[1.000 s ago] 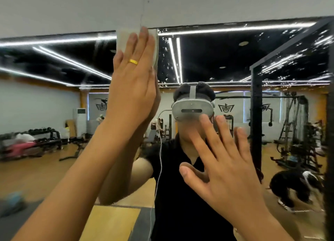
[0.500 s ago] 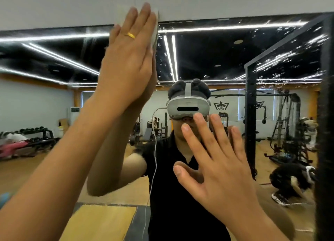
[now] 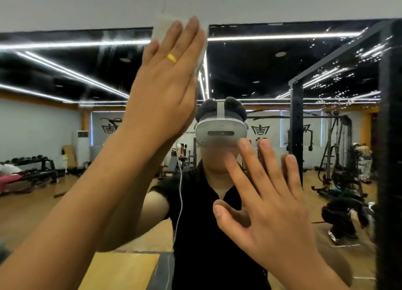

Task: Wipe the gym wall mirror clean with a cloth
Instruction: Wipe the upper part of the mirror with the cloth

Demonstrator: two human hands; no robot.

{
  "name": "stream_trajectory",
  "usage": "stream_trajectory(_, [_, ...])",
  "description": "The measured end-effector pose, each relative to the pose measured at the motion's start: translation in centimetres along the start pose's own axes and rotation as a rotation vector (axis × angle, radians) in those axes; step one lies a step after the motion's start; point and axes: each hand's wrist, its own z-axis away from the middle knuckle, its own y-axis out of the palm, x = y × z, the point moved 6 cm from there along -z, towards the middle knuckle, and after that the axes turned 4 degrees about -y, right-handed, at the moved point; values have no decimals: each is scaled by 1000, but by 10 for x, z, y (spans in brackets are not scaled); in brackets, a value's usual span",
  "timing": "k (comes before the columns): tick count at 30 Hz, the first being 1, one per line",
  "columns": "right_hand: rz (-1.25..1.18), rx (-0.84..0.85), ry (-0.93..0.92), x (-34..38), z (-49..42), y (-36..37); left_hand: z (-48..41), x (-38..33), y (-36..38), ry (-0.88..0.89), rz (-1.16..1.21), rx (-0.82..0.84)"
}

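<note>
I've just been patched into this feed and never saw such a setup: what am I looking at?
There is no machine, just one camera worn on a person's head, facing a gym wall mirror. The figure in the headset is that person's own reflection. The left hand, fingers straight, presses a pale cloth flat against the mirror's top edge. The right hand is open and holds nothing; whether it touches the glass I cannot tell. White specks show on the glass at upper right.
</note>
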Motion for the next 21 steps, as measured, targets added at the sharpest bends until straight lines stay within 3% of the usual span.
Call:
stream_trajectory(5, [-7,3,-7,0,-1,0,-9,-3,1,35,-5,-16])
stream_trajectory(12, [2,0,-7,0,-2,2,88,-11,10,35,16,19])
stream_trajectory(21, [-5,-2,7,-1,-1,2,-9,-21,7,25,-9,13])
